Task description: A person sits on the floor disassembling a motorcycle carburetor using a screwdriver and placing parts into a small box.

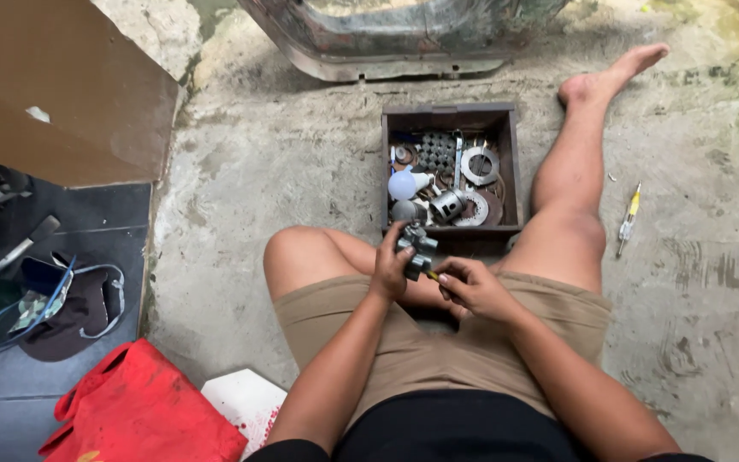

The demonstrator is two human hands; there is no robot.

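The person sits on a concrete floor [301,171], and both hands meet above the lap. The left hand [391,269] is closed around a small grey metal part [415,248], held roughly upright with its long axis pointing away toward the wooden box [511,162] of metal pieces just beyond it. The right hand [472,287] pinches a thin tool with a yellow handle [432,275], lying nearly level, its tip pointing left into the part. A screwdriver [628,221] lies on the floor, well apart to the right.
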